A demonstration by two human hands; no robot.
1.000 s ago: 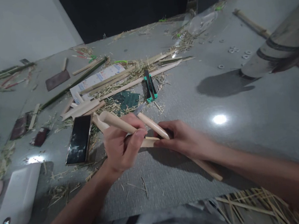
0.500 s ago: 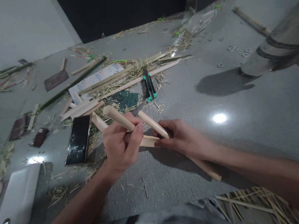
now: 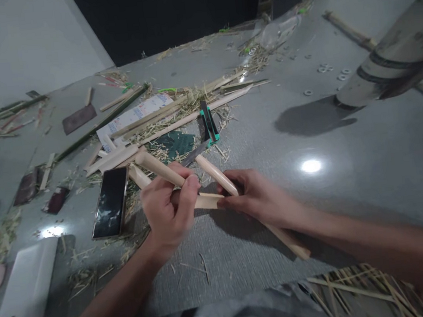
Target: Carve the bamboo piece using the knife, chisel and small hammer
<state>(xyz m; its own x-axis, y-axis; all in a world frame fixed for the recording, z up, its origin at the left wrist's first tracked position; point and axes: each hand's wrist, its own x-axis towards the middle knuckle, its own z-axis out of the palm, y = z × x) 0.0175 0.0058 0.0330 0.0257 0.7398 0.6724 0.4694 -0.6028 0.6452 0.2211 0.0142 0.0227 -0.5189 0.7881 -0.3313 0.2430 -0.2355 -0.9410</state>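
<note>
My left hand is closed around a pale, round-ended wooden rod that points up and to the left. A flat pale strip runs between my left fist and the fingertips of my right hand. My right hand is closed around a smooth wooden stick, whose lower end shows beneath the wrist. Just beyond both hands is a dark blade; its near part is hidden behind my left hand, and I cannot tell whether I hold it. A black-and-green cutter lies behind it.
To the left lie a dark phone, a white box-like device and sandpaper-like pieces. Shavings, wooden strips and a printed sheet lie ahead. A thick grey tube and small white rings are at right.
My left hand and the rod have shifted slightly left, baring a bit more of the strip between the hands. My right hand has hardly moved. The view has shifted slightly.
</note>
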